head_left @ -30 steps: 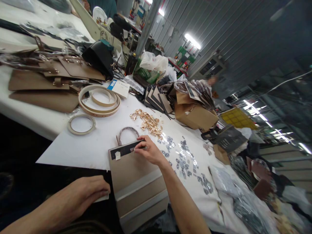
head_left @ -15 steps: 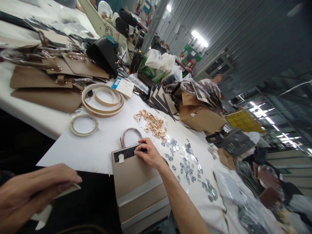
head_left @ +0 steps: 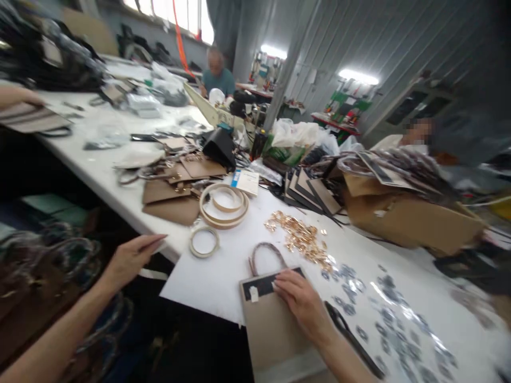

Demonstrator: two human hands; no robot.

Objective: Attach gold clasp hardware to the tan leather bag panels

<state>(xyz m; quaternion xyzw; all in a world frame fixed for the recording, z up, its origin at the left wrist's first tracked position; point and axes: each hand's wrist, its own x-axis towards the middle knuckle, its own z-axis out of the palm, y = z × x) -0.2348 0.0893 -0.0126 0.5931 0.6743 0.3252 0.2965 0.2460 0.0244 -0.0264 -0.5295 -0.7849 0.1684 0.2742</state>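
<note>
A flat taupe bag [head_left: 273,335], with a black band [head_left: 264,286] along its top, a small pale patch [head_left: 254,294] there and a looped brown handle [head_left: 268,245] beyond, lies at the near edge of the white worktop [head_left: 221,287]. The right hand's [head_left: 301,306] fingers, close together, touch the band, whether gripping I cannot tell, and blur hides whether the left hand's [head_left: 128,263] fingers hold the pale strip [head_left: 154,274] beside them. Gold-coloured fittings [head_left: 301,236] and grey pieces [head_left: 393,319] scatter the worktop, beneath grey ribbed panelling [head_left: 383,37] and lit tubes [head_left: 358,76].
</note>
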